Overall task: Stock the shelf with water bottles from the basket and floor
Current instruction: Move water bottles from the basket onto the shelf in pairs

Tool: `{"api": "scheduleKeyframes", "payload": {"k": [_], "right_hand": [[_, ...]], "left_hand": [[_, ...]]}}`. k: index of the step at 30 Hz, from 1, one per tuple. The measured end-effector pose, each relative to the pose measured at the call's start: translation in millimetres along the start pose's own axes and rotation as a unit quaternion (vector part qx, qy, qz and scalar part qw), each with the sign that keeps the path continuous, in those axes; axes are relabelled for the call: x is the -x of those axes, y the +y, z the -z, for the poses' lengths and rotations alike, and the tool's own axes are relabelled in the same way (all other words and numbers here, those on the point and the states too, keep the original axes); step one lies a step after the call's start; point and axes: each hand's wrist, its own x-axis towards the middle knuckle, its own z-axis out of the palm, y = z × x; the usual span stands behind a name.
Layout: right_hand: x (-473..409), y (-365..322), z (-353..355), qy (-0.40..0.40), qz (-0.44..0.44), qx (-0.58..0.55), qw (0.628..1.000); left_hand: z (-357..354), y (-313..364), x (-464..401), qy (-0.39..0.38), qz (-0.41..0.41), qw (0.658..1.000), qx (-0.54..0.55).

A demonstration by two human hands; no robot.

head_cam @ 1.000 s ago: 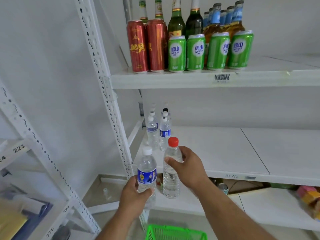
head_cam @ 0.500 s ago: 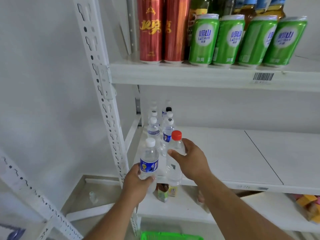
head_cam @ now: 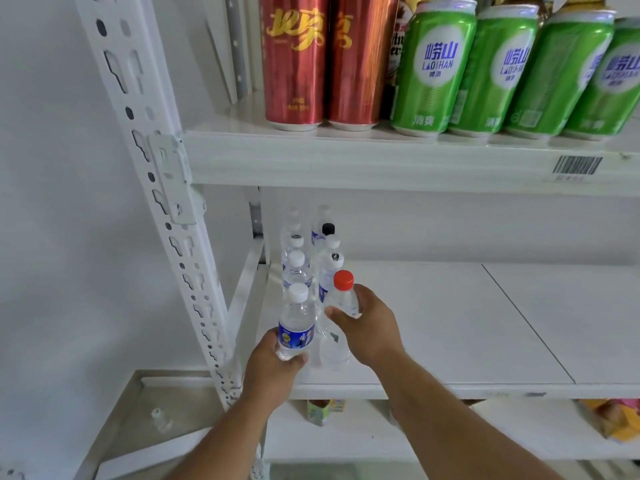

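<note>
A person's left hand (head_cam: 273, 367) wraps its fingers around the lower body of a white-capped water bottle (head_cam: 296, 323) with a blue label, holding it upright at the near left corner of the middle shelf (head_cam: 433, 327). Just to its right, the right hand (head_cam: 372, 327) grips a red-capped water bottle (head_cam: 341, 320) at the shoulder, thumb across the front, fingers curled behind; this bottle's base appears to rest on the shelf board close to the near edge, though the blur makes contact hard to confirm. The two held bottles stand side by side, nearly touching.

Beyond them, two rows of stocked bottles (head_cam: 304, 258) run toward the far wall along the shelf's left end; about seven caps can be made out, one of them black (head_cam: 328, 229), the farthest ones too faint to count for certain. To the right of the rows the white board lies bare across to the right edge, a seam (head_cam: 526, 320) dividing it into two panels.

On the upper shelf (head_cam: 346, 161) stand two red cans (head_cam: 294, 60) and four green cans (head_cam: 436, 67), with bottles partly visible behind them and a barcode sticker (head_cam: 577, 165) on the front lip. A perforated white upright (head_cam: 162, 202) frames the left side. On the lower shelf (head_cam: 381, 434), a small green carton (head_cam: 317, 412) sits near left and orange packets (head_cam: 616, 420) at the right edge. One small clear bottle (head_cam: 160, 419) lies on the floor tray to the left.
</note>
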Motion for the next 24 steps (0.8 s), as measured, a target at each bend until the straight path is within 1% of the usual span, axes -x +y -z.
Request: {"api": "scheduleKeyframes", "payload": {"k": [10, 15, 24], "right_hand": [[-16.7, 17.7, -18.2, -0.004, -0.022, -0.018, 1.0], [-21.3, 23.1, -22.0, -0.007, -0.029, -0.027, 0.999], [-25.5, 29.0, -23.3, -0.031, -0.023, -0.024, 0.999]], "left_hand": [[-5.3, -12.7, -33.5, 0.01, 0.0, 1.0, -0.003], [-9.1, -15.4, -43.5, 0.009, 0.006, 1.0, 0.015], [-17.0, -15.3, -53.7, -0.013, 0.003, 0.999, 0.035]]}}
